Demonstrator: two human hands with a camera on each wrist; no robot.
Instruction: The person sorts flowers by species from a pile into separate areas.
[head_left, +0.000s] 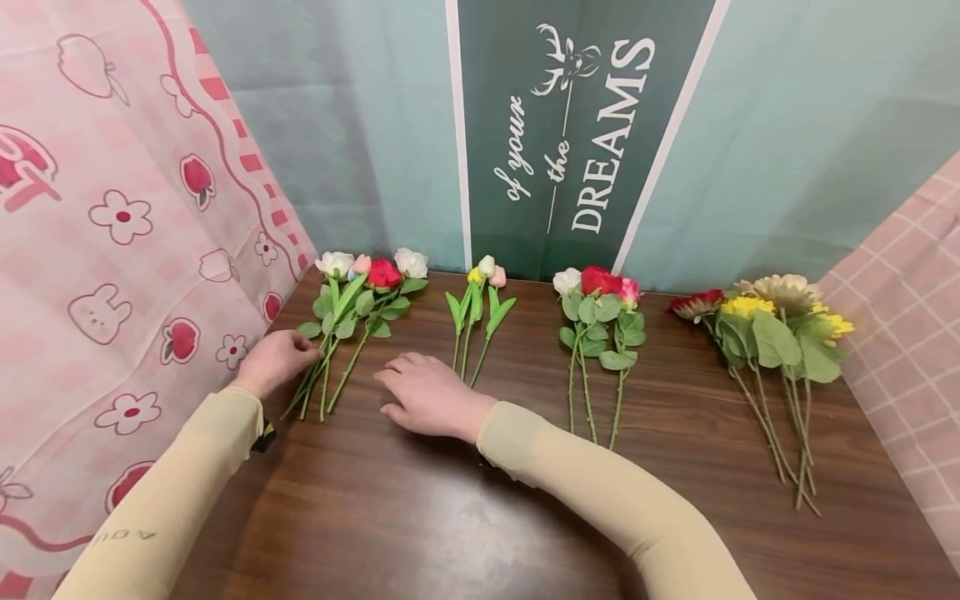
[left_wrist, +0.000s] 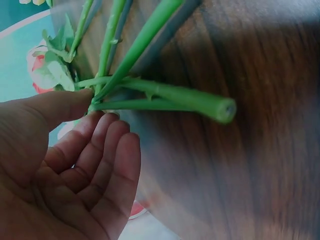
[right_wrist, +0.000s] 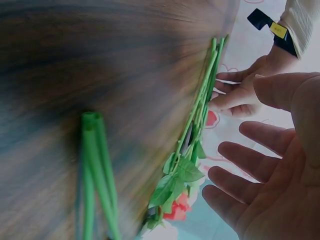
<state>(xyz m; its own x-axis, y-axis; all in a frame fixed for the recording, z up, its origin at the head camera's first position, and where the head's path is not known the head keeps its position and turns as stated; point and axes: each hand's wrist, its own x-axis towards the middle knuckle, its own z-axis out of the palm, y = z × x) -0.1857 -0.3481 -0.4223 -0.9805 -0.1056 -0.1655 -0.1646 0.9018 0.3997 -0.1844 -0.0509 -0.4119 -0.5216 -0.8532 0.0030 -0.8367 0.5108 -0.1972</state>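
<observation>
My left hand (head_left: 273,360) touches the stems of the leftmost rose bunch (head_left: 360,296) at the wooden table's (head_left: 420,517) left edge, fingers loose, thumb against the stems, gripping nothing. My right hand (head_left: 427,393) hovers flat and open just beside it, near the tulip stems (head_left: 474,321). Further right lie another rose bunch (head_left: 600,329) and the sunflowers (head_left: 776,333).

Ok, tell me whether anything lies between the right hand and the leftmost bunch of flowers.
Nothing visible does: bare table separates the right hand from the leftmost bunch, whose stems the left hand touches.
</observation>
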